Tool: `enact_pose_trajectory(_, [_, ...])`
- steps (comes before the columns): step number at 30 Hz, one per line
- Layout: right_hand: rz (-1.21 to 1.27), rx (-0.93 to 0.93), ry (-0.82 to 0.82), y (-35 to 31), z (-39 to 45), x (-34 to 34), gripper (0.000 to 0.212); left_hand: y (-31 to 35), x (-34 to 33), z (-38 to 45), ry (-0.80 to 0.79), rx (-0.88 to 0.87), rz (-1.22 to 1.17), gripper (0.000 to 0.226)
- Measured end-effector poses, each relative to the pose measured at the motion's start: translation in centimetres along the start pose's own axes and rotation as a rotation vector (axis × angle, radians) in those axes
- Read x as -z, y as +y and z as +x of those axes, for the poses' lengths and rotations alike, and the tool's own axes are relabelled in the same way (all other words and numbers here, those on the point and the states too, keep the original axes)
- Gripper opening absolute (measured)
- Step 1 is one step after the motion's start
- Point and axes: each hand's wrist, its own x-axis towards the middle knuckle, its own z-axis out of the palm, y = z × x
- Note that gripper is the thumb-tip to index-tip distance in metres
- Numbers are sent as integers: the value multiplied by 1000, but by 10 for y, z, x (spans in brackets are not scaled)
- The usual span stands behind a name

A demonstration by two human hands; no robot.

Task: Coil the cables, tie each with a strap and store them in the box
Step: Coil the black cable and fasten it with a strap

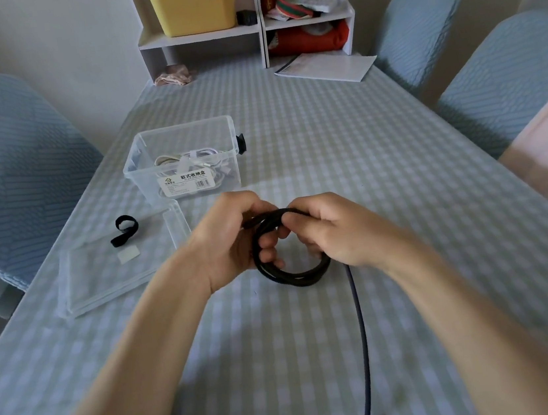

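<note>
We see both hands over the checked tablecloth [290, 129], sharing a black cable [293, 275] wound into a small coil. Our left hand [231, 240] grips the coil's left side, fingers curled through the loop; our right hand [330, 228] pinches the top of it. The cable's loose tail [360, 334] runs down toward the bottom edge. Beyond the hands stands the clear box [143, 164] with white cables [191, 160] inside. Its lid [103, 287] lies to the left, carrying 1 black strap [124, 229].

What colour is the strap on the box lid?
Black; the strap shows clearly in the head view.
</note>
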Motion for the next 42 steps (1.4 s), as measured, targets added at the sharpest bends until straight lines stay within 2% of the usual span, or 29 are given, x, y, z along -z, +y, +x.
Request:
enact_pose_trajectory(3, [10, -18, 99, -1, 3, -4, 27, -7, -13, 9, 135, -105, -16, 31])
enact_pose_trajectory(5, [193, -76, 167, 2, 4, -1, 23, -8, -17, 14, 190, -189, -171, 33])
enact_pose_trajectory(7, [385, -101, 146, 4, 4, 4, 15, -8, -16, 16, 227, -260, -315, 33])
enact_pose_trajectory(9, [578, -84, 112, 4, 4, 5, 13, -7, -13, 16, 206, -310, -375, 27])
enact_pose_trajectory(11, [665, -71, 160, 1, 5, 4, 19, -6, -10, 12, 128, -312, -367, 19])
enact_pose_trajectory(13, [550, -60, 219, 0, 6, 4, 24, -4, -8, 8, 37, -269, -278, 23])
enact_pose_trajectory(15, [359, -59, 192, 0, 5, 4, 25, 0, -8, 5, -6, -193, -180, 29])
enact_pose_trajectory(17, [219, -49, 129, -1, 5, 1, 25, 1, -12, 4, 55, -118, -92, 36])
enact_pose_trajectory(19, [238, -68, 100, -2, 5, -4, 25, -1, -16, 6, 160, -104, -19, 41])
enact_pose_trajectory(21, [333, -90, 81, -2, 5, -5, 20, -4, -15, 9, 213, -130, -90, 39])
enact_pose_trajectory(23, [387, -68, 38, 0, 2, -1, 8, -4, -10, 11, 241, -144, -256, 38])
enact_pose_trajectory(25, [370, -24, 3, 2, -1, 1, 26, -3, -5, 13, 267, -146, -409, 38])
enact_pose_trajectory(27, [309, 43, 53, 2, -1, -1, 36, -5, -2, 14, 277, -146, -507, 38])
enact_pose_trajectory(30, [100, 128, 237, 0, 2, -9, 25, -7, -1, 15, 276, -141, -503, 35])
enact_pose_trajectory(32, [-88, 170, 313, 2, 3, -12, 18, -7, -3, 12, 261, -123, -381, 26])
enact_pose_trajectory(35, [-193, 182, 275, 5, 4, -12, 20, -4, -9, 7, 233, -85, -150, 22])
enact_pose_trajectory(38, [-177, 163, 234, 5, 5, -14, 21, -4, -11, 7, 202, -94, -32, 32])
enact_pose_trajectory(40, [-81, 118, 259, 3, 6, -15, 17, -6, -10, 9, 182, -136, -128, 35])
enact_pose_trajectory(42, [94, 24, 258, 1, 6, -13, 11, -7, -7, 12, 191, -181, -327, 37])
